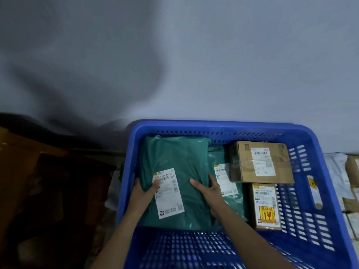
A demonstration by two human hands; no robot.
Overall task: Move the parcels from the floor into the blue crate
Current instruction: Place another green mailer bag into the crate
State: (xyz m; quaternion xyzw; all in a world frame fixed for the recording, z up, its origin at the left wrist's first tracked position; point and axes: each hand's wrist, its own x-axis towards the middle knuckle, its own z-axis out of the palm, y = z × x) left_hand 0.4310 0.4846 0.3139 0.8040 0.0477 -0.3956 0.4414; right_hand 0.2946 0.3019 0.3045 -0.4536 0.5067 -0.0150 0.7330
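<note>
- Inside the blue slotted plastic crate [223, 129], a green plastic mailer bag [174, 162] lies at the left.
- Left hand [143, 193] grips its left edge, thumb on the white label [169, 193].
- Right hand [208, 189] clasps its right edge.

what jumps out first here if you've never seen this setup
The bright blue crate fills the lower right. Inside it, both hands, left hand and right hand, hold a big green mailer bag at the crate's left side. Two cardboard boxes sit to its right.
</note>
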